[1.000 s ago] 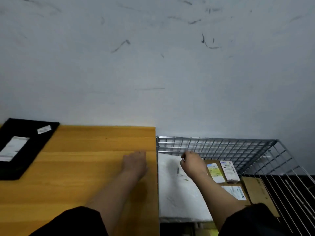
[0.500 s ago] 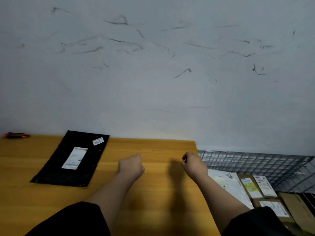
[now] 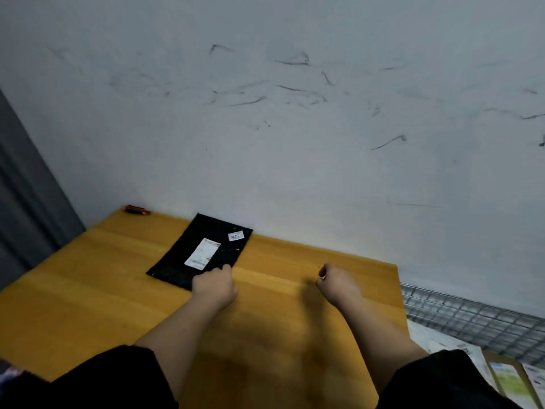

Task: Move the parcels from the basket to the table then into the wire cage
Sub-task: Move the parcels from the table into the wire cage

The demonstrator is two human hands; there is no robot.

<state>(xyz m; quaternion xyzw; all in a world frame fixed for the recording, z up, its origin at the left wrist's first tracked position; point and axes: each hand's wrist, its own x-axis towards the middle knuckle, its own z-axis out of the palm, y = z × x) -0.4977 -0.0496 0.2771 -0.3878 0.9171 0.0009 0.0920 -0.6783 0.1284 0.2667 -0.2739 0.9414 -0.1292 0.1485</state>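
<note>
The left hand [image 3: 214, 283], fingers curled, reaches the near corner of the black mailer parcel [image 3: 202, 250] lying flat on the table [image 3: 88, 290], apparently to grip it for the wire cage [image 3: 472, 317] beyond the loosely fisted, empty right hand [image 3: 339, 283].

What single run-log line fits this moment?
left hand: at near corner of black parcel on table | right hand: curled, empty | wire cage: holds parcels

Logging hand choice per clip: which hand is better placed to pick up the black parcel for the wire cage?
Left, probably. The left hand is already at the black parcel's near edge, while the right hand hangs curled and holding nothing over bare table, nearer the wire cage.
</note>
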